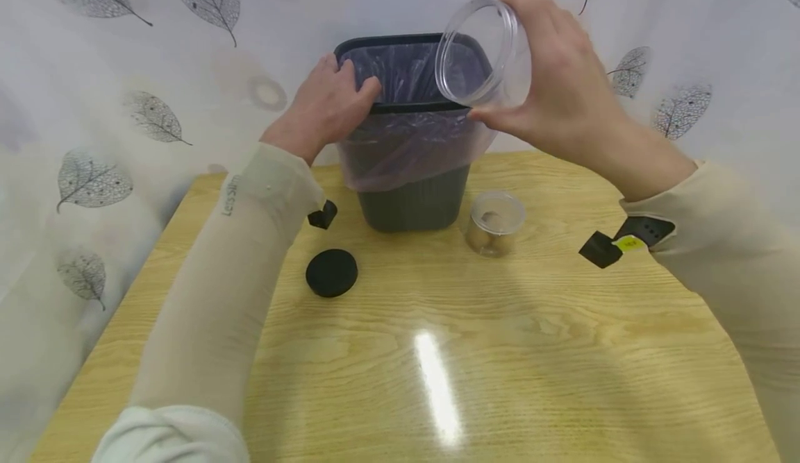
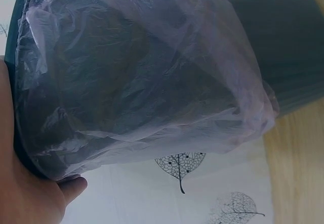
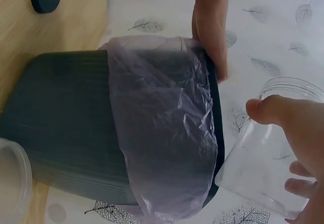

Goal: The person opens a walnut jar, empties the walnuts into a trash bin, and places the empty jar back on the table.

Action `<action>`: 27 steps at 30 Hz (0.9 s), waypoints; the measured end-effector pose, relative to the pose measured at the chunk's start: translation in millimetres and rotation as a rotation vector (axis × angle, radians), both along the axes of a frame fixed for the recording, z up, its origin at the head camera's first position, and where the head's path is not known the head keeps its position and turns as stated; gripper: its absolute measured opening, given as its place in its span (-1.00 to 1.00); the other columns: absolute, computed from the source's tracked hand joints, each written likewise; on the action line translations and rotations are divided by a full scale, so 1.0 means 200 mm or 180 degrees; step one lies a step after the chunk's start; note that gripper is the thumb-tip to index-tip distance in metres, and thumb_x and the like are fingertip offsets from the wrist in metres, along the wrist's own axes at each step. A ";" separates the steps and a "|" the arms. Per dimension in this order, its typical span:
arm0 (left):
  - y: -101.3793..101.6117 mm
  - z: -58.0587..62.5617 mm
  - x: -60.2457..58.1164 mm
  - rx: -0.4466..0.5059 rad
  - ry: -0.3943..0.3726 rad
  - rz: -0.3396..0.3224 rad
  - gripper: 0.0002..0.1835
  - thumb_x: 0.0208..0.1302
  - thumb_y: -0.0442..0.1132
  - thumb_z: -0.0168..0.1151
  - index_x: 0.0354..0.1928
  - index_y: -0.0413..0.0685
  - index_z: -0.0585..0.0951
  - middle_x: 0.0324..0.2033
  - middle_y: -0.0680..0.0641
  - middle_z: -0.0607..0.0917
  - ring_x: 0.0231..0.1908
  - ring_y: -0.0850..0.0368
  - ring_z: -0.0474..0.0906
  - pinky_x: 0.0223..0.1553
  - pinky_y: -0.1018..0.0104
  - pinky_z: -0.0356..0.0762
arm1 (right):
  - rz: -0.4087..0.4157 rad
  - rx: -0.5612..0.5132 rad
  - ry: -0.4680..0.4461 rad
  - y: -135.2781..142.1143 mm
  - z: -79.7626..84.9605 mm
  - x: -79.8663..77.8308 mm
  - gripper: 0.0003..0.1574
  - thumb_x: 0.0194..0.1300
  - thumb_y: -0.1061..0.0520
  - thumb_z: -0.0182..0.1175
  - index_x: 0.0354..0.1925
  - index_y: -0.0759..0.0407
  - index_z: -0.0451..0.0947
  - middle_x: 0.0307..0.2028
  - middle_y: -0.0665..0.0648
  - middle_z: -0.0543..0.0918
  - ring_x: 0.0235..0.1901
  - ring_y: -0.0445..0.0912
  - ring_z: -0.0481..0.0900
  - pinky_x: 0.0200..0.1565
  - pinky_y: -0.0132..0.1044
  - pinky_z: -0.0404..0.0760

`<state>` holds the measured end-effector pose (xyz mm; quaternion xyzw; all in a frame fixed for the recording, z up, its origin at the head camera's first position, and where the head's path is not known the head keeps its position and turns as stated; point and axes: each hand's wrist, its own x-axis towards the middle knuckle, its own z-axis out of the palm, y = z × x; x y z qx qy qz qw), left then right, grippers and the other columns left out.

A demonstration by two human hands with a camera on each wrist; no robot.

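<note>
Against leaf-print backdrop, above wood worktop: holding an open jar tilted

Gripping it with the right hand, beside the bin's rim; clasping that rim with the left hand. Probably at an emptying step; next calls for steady tipping over the liner. Close by: black lid, clear container.

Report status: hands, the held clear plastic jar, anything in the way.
Left hand grips the dark grey, bag-lined plastic bin at its rim. Right hand holds the clear plastic jar, tilted, near the bin's opening. Nothing visibly blocking.
</note>
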<state>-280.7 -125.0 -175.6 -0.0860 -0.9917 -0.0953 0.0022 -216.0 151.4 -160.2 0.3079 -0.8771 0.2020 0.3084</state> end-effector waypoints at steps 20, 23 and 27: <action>0.00 0.00 -0.03 0.0042 0.0019 0.0053 -0.14 0.44 0.23 -0.61 0.55 -0.27 -0.21 0.56 -0.26 -0.28 0.57 -0.12 -0.36 0.57 0.09 -0.31 | 0.0413 -0.0715 -0.0713 0.00 -0.23 0.11 0.26 -0.18 0.07 0.65 0.40 0.16 0.18 0.23 0.18 0.51 0.25 -0.05 0.45 0.28 -0.12 0.40; 0.01 0.00 -0.04 0.0048 0.0016 0.0064 -0.14 0.44 0.23 -0.61 0.55 -0.26 -0.21 0.56 -0.25 -0.28 0.57 -0.12 -0.37 0.57 0.09 -0.31 | 0.0520 -0.0785 -0.0754 0.00 -0.28 0.12 0.26 -0.18 0.11 0.65 0.40 0.19 0.18 0.21 0.18 0.53 0.25 -0.05 0.46 0.30 -0.12 0.41; 0.01 0.00 -0.05 0.0044 0.0015 0.0068 -0.14 0.44 0.23 -0.61 0.55 -0.26 -0.21 0.56 -0.25 -0.28 0.57 -0.12 -0.37 0.57 0.09 -0.31 | 0.0681 -0.0945 -0.0869 -0.01 -0.34 0.12 0.26 -0.20 0.20 0.65 0.39 0.19 0.18 0.17 0.17 0.54 0.20 -0.04 0.49 0.27 -0.24 0.46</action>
